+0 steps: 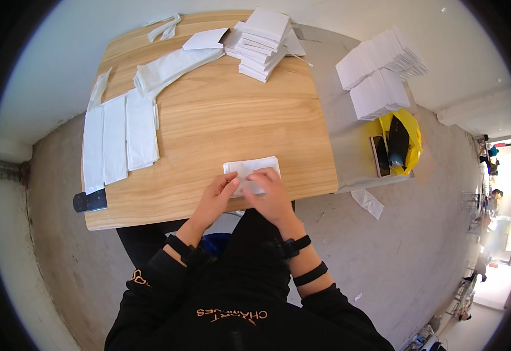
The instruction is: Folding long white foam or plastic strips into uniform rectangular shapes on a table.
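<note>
White flat rectangular piece [245, 167], thin-looking, lies at near edge of smooth, pale wood-grain tabletop [238, 117]. My left hand [215, 196], fingers curled, at its left side; my right hand [268, 196], fingers bent, over its right. Cannot tell whether either pinches it. Long, soft-looking white strips [142, 137] lie flat, leftward.

Black long-sleeved sweatshirt [238, 297], orange lettering [232, 314] across its chest, orange outlined print [141, 278] on its left sleeve. Beyond its cuffs, black left [188, 252] and right wrist straps [294, 247] with boxy modules; by its right cuff, a plain black forearm band [311, 274]; past its front, black trousers [254, 231].
</note>
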The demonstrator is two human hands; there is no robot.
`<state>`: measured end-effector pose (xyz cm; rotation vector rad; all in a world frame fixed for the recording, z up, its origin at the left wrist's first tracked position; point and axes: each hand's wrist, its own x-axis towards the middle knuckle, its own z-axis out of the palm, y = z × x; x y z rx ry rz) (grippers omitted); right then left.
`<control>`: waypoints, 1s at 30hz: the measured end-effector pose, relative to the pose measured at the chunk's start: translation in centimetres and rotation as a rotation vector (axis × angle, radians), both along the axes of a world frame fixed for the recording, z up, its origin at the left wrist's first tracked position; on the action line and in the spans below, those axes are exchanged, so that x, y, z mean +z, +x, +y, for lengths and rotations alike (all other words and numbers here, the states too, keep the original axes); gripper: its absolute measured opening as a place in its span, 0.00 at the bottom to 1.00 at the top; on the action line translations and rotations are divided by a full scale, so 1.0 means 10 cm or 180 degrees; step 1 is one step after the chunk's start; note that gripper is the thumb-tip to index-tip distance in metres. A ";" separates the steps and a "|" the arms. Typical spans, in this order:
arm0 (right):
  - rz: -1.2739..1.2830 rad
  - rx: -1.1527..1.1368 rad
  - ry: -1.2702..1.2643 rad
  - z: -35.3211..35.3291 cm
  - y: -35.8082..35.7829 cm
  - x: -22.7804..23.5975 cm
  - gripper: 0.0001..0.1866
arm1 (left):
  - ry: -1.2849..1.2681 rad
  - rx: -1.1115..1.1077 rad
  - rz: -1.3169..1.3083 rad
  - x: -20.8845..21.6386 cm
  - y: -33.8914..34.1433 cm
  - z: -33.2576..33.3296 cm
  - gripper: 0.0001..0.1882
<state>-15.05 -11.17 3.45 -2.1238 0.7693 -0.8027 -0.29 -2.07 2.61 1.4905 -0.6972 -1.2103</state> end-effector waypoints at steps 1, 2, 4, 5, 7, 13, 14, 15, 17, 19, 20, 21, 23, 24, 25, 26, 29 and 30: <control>0.0001 0.0002 0.0002 -0.05 -0.05 -0.03 0.10 | 0.0074 -0.0040 -0.0046 0.01 0.01 -0.01 0.22; 0.0106 -0.0353 0.0110 -0.10 -0.11 -0.06 0.11 | 0.0148 -0.0083 -0.0091 0.02 0.01 -0.01 0.22; 0.0214 -0.0708 0.0220 -0.19 -0.23 -0.11 0.12 | 0.0186 -0.0120 -0.0199 0.06 0.02 -0.01 0.22; 0.0337 -0.0889 0.0153 -0.23 -0.27 -0.11 0.13 | 0.0221 -0.0155 -0.0315 0.08 0.03 0.00 0.22; 0.0459 -0.1068 0.0088 -0.28 -0.33 -0.13 0.14 | 0.0221 -0.0203 -0.0366 0.02 0.06 0.02 0.23; 0.0463 -0.0641 0.0021 -0.36 -0.38 -0.13 0.16 | 0.0161 -0.0210 -0.0391 -0.04 0.06 0.01 0.24; 0.0443 -0.0593 0.0047 -0.36 -0.38 -0.11 0.16 | 0.0122 -0.0169 -0.0351 -0.05 0.06 0.01 0.25; 0.0423 -0.0545 0.0074 -0.37 -0.38 -0.10 0.17 | 0.0124 -0.0169 -0.0351 -0.05 0.05 0.01 0.25; 0.0454 -0.0510 0.0044 -0.41 -0.39 -0.15 0.17 | 0.0107 -0.0164 -0.0315 -0.05 0.05 0.01 0.25; 0.0485 -0.0484 0.0012 -0.44 -0.43 -0.20 0.18 | 0.0165 -0.0247 -0.0379 -0.06 0.06 0.01 0.24; 0.0535 -0.0458 0.0060 -0.44 -0.43 -0.20 0.19 | 0.0228 -0.0313 -0.0448 -0.06 0.07 0.01 0.23; 0.0586 -0.0433 0.0108 -0.45 -0.43 -0.20 0.20 | 0.0232 -0.0310 -0.0450 -0.07 0.07 0.01 0.23; 0.0609 -0.0411 0.0163 -0.45 -0.44 -0.18 0.21 | 0.0258 -0.0308 -0.0430 -0.08 0.08 0.02 0.23; 0.0633 -0.0391 0.0214 -0.45 -0.44 -0.17 0.22 | 0.0262 -0.0304 -0.0430 -0.08 0.08 0.03 0.23; 0.0634 -0.0386 0.0218 -0.45 -0.44 -0.17 0.22 | 0.0205 -0.0269 -0.0444 -0.08 0.08 0.03 0.23; 0.0625 -0.0379 0.0253 -0.46 -0.44 -0.17 0.22 | 0.0141 -0.0242 -0.0457 -0.07 0.08 0.03 0.23; 0.0635 -0.0361 0.0289 -0.48 -0.45 -0.17 0.23 | 0.0163 -0.0193 -0.0530 -0.06 0.07 0.03 0.21; 0.0650 -0.0349 0.0291 -0.48 -0.46 -0.18 0.23 | 0.0162 -0.0191 -0.0532 -0.08 0.09 0.04 0.21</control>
